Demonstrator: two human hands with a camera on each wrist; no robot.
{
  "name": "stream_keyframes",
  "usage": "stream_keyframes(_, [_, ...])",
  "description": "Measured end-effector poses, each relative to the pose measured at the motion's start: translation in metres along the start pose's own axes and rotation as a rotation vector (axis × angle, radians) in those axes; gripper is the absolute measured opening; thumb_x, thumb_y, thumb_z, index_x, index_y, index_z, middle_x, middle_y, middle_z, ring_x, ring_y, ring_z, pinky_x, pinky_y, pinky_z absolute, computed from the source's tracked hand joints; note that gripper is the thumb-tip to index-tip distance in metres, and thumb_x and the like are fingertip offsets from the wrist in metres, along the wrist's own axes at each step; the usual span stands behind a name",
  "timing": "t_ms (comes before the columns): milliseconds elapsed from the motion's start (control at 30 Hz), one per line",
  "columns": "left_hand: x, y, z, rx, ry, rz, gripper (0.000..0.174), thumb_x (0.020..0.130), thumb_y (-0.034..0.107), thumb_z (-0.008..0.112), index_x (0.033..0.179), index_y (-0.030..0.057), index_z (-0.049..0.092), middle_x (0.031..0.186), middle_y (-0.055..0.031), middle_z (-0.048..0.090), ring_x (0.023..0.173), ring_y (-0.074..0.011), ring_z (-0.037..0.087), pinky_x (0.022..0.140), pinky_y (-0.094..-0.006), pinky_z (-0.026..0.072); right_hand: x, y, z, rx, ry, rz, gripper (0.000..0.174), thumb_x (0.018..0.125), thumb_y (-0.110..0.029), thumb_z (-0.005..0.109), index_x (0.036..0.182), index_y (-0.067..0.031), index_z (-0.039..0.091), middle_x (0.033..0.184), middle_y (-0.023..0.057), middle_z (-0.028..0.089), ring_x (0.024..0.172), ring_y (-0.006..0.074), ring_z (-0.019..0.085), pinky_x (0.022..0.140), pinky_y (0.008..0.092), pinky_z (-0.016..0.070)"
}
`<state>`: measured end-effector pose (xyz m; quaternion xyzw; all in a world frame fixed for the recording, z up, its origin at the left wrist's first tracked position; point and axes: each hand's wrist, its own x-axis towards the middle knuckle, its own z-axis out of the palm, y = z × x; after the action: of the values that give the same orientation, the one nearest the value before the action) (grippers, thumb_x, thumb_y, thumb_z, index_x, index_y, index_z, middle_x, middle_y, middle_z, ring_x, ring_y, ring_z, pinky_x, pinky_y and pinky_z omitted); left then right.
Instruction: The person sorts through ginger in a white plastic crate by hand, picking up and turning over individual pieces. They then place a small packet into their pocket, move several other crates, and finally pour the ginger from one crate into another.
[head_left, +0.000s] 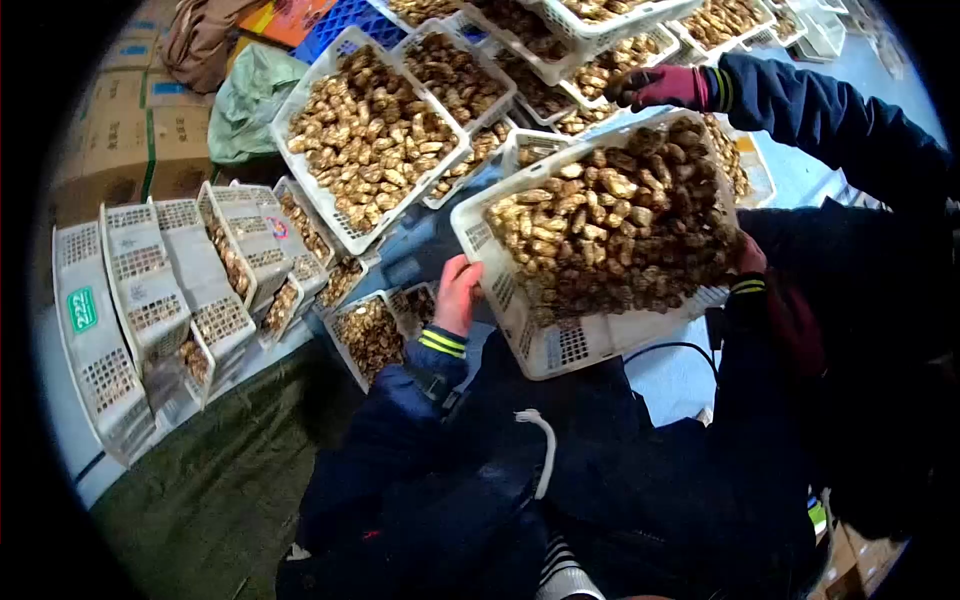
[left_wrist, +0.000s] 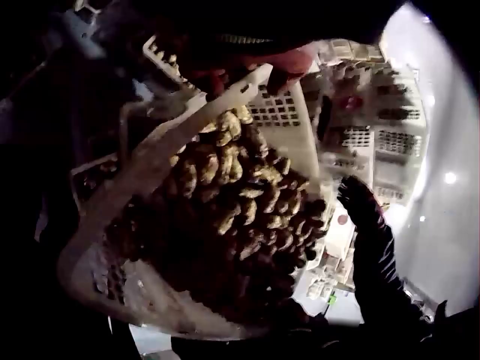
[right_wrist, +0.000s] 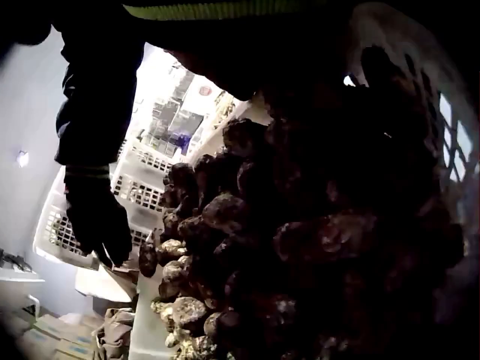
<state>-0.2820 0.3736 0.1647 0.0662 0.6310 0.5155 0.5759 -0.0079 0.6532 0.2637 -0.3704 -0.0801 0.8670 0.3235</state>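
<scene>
The person holds a white plastic crate (head_left: 560,345) heaped with brown mushrooms (head_left: 610,230) up in front of the chest, clear of the table. Its long axis runs left to right and rises toward the far right, and its open top tips up toward the head camera. The left hand (head_left: 458,295) grips the left short end, its fingers (left_wrist: 247,71) curled over the rim. The right hand (head_left: 750,258) sits against the right short end, but the crate hides most of it, so how its fingers lie cannot be told. A second person's gloved hand (head_left: 662,88) rests at the far right corner. Just beyond the far long edge lie more filled crates, the largest (head_left: 311,188) off to the far left. Lower left, well apart, a row of crates (head_left: 150,290) stands on edge. The near long edge hangs close above the person's dark jacket (head_left: 600,470).
</scene>
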Motion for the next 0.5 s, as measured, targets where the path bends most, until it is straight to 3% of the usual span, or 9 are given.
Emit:
stream_keyframes(33, [0.004,-0.004,0.004,0.023,-0.136,0.042,0.029,0.086,0.02,0.052,0.111,0.0058,0.051,0.099,-0.0033,0.059,0.086,-0.0139,0.056,0.073,-0.028,0.045,0.055,-0.008,-0.011,-0.236,-0.062,-0.063,0.044,0.094,-0.027,0.039,0.131,-0.0037,0.036,0.122,0.0119,0.05,0.106,0.0268,0.051,0.097,0.0361,0.0383])
stream_keyframes(67, [0.014,-0.015,0.005,0.051,-0.1,-0.055,0.031,0.086,0.022,0.053,0.112,0.0062,0.05,0.099,-0.0028,0.059,0.087,-0.0147,0.056,0.073,-0.0292,0.0451,0.103,-0.012,-0.01,-0.488,-0.082,-0.155,0.043,0.094,-0.027,0.039,0.13,-0.0035,0.036,0.121,0.0118,0.051,0.105,0.0266,0.052,0.096,0.036,0.0385])
stream_keyframes(100, [0.008,-0.011,0.022,0.001,-0.021,-0.041,0.035,0.085,0.022,0.055,0.115,0.006,0.048,0.102,-0.003,0.057,0.089,-0.0141,0.054,0.075,-0.029,0.0438,0.132,-0.013,-0.014,-0.704,-0.064,-0.213,0.043,0.094,-0.027,0.039,0.129,-0.0033,0.037,0.12,0.0118,0.051,0.104,0.0263,0.052,0.096,0.0358,0.0387])
stream_keyframes(167, [0.022,-0.036,0.022,0.049,-0.066,-0.022,0.043,0.084,0.022,0.057,0.121,0.006,0.043,0.107,-0.0038,0.055,0.092,-0.0132,0.052,0.078,-0.0279,0.0419,0.148,-0.01,-0.044,-1.135,-0.005,-0.263,0.042,0.094,-0.027,0.039,0.128,-0.003,0.038,0.118,0.0117,0.052,0.102,0.0259,0.052,0.094,0.0355,0.039])
stream_keyframes(233, [0.026,-0.044,0.031,0.03,-0.054,-0.054,0.047,0.084,0.022,0.057,0.125,0.0062,0.04,0.109,-0.004,0.054,0.093,-0.013,0.051,0.079,-0.0275,0.041,0.119,-0.01,-0.095,-1.437,0.013,-0.281,0.041,0.094,-0.027,0.039,0.127,-0.0026,0.038,0.116,0.0117,0.052,0.1,0.0255,0.052,0.093,0.0352,0.0393])
stream_keyframes(367, [0.022,-0.032,0.038,0.035,-0.069,-0.118,0.057,0.084,0.023,0.058,0.132,0.0052,0.033,0.112,-0.0045,0.053,0.095,-0.0132,0.051,0.083,-0.0277,0.0397,0.005,-0.019,-0.211,-1.665,0.107,-0.158,0.039,0.094,-0.027,0.039,0.124,-0.002,0.04,0.112,0.0115,0.053,0.097,0.0246,0.053,0.091,0.0345,0.0399])
stream_keyframes(400, [0.027,-0.038,0.034,-0.056,-0.118,-0.126,0.057,0.083,0.024,0.06,0.13,0.0048,0.035,0.116,-0.0076,0.05,0.102,-0.0172,0.049,0.086,-0.0325,0.0402,-0.02,-0.022,-0.233,-1.699,0.137,-0.123,0.039,0.094,-0.027,0.039,0.123,-0.0018,0.04,0.111,0.0115,0.054,0.096,0.0244,0.053,0.09,0.0344,0.0401])
stream_keyframes(500, [0.031,-0.031,0.023,-0.089,-0.139,-0.234,0.056,0.082,0.027,0.06,0.129,0.0045,0.037,0.116,-0.0075,0.05,0.104,-0.018,0.048,0.086,-0.034,0.0403,-0.036,-0.016,-0.248,-1.765,0.169,-0.108,0.038,0.094,-0.027,0.04,0.121,-0.0013,0.042,0.108,0.0114,0.055,0.093,0.0238,0.053,0.088,0.0339,0.0405])
